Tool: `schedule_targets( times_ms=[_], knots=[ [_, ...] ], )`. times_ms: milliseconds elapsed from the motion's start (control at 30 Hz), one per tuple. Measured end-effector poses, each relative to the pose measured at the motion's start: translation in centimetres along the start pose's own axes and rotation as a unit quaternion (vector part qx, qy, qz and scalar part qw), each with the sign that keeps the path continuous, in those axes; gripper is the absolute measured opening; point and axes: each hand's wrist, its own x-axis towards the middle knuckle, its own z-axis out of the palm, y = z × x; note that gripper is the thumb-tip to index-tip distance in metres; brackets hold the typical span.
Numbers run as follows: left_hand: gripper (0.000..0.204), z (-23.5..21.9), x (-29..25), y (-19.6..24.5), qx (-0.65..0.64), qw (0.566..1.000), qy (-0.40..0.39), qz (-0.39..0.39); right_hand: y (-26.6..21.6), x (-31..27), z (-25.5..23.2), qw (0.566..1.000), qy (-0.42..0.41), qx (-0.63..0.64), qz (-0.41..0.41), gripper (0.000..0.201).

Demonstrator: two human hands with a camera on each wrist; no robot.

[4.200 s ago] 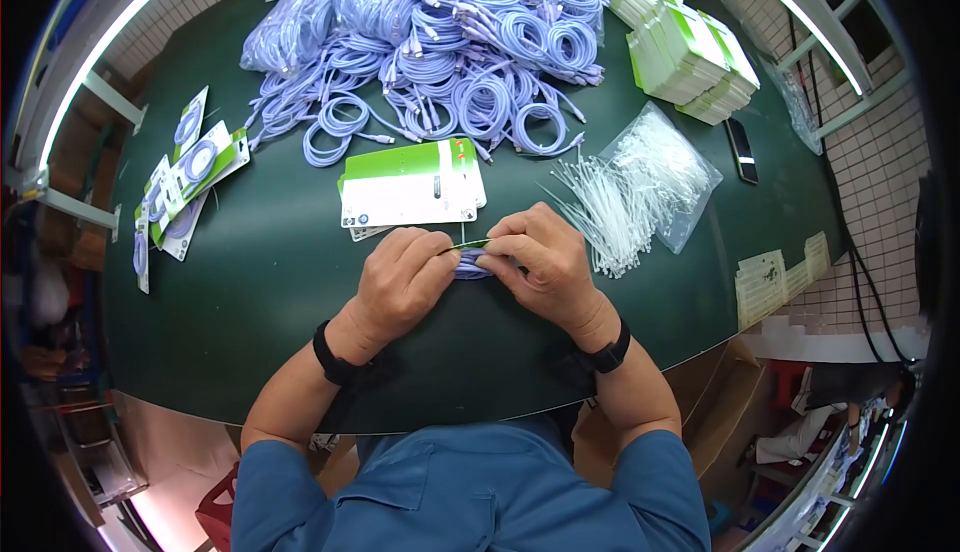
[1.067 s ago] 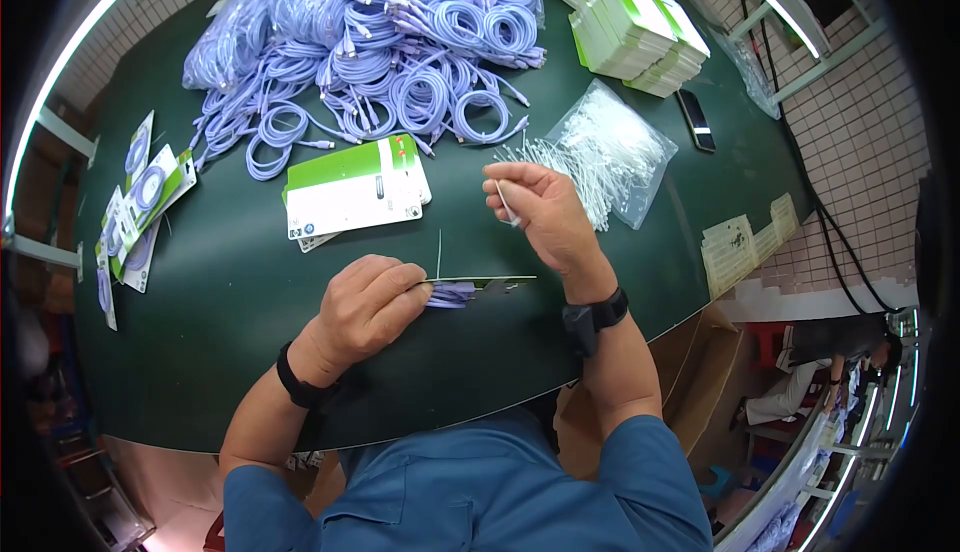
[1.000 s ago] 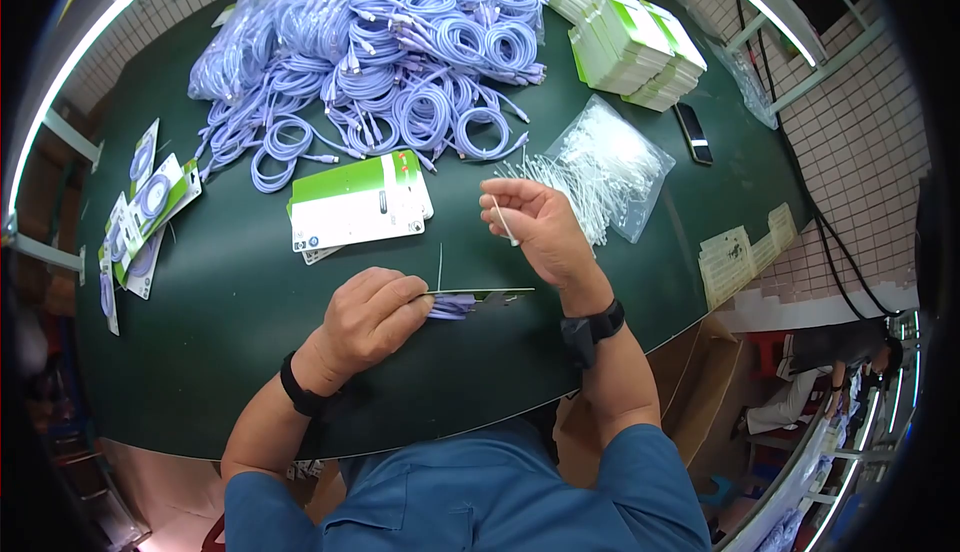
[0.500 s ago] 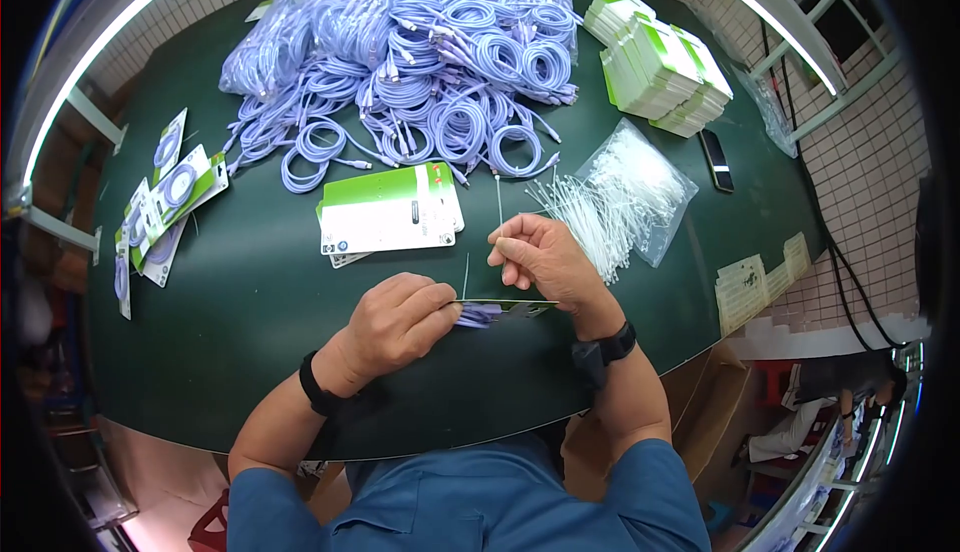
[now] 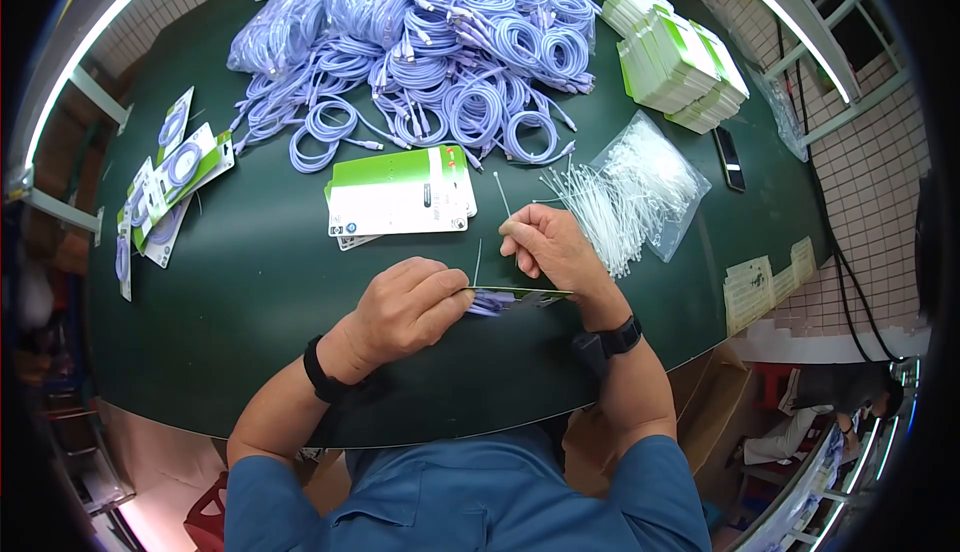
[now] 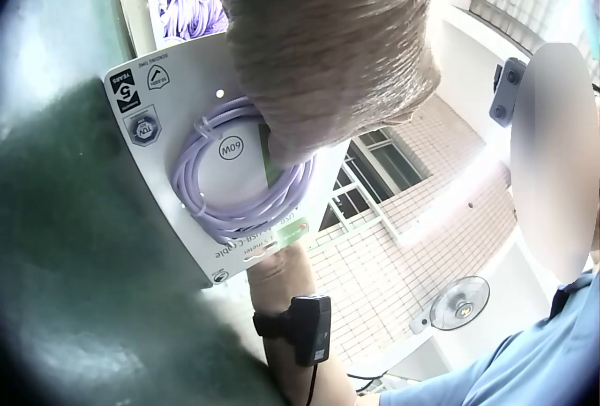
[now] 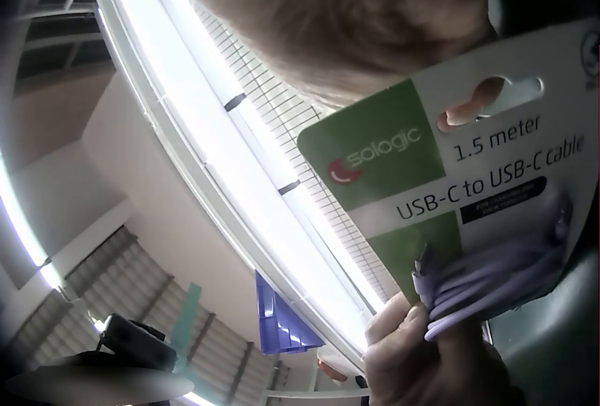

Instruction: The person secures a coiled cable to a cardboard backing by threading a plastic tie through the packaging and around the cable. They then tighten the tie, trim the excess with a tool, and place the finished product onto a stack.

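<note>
My left hand (image 5: 412, 307) pinches one end of a printed packaging card (image 7: 389, 157), held edge-up above the table. A coiled lilac USB-C cable (image 6: 187, 176) lies against the card's face. From the card's far side a thin white cable tie (image 5: 478, 260) sticks out. Just beyond the card, my right hand (image 5: 552, 250) pinches a second white tie (image 5: 502, 194) between thumb and fingers, its free end pointing away from me. The right wrist view shows the card's green front and hanging slot, while the left wrist view shows the coil and its face.
A big heap of lilac cables (image 5: 450, 62) fills the back. Cards lie stacked (image 5: 395, 207) ahead, with more card stacks (image 5: 680, 62) at back right. A bag of loose ties (image 5: 645, 182) and a phone (image 5: 729, 159) are right; finished-looking carded cables (image 5: 175, 177) lie left.
Both hands were on the card at first. My right hand then held a tie apart from it, and has since come closer with the tie turned upright. The left hand keeps hold of the card.
</note>
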Motion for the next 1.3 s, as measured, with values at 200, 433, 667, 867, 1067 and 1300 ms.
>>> schedule_targets(
  times_ms=[200, 433, 667, 867, 1067, 1300],
  knots=[
    [0.022, -0.3, 0.4, 0.1, 0.001, 1.000, 0.013, 0.015, -0.7, -0.5, -0.1, 0.999, -0.020, -0.009, -0.039, 0.017],
    [0.023, 0.2, 0.2, 0.0, 0.003, 1.000, 0.000, 0.001, -1.5, -0.2, 0.5, 0.995, -0.067, 0.059, -0.043, 0.013],
    [0.022, 0.4, 0.1, -0.1, 0.000, 1.000, -0.007, -0.011, -1.6, 0.3, 1.1, 0.993, -0.090, 0.070, -0.022, 0.011],
    [0.019, 0.7, 0.3, -0.1, 0.010, 1.000, -0.004, -0.020, -1.5, 0.6, 1.3, 0.993, -0.085, 0.081, -0.013, 0.010],
    [0.018, 0.7, 0.3, -0.1, 0.018, 1.000, -0.011, -0.019, -1.5, 0.4, 1.6, 0.991, -0.108, 0.076, -0.012, 0.010],
    [0.019, 0.8, 0.2, -0.1, 0.014, 1.000, -0.003, -0.017, -1.4, 0.2, 1.7, 0.989, -0.118, 0.088, -0.004, 0.010]
  ],
)
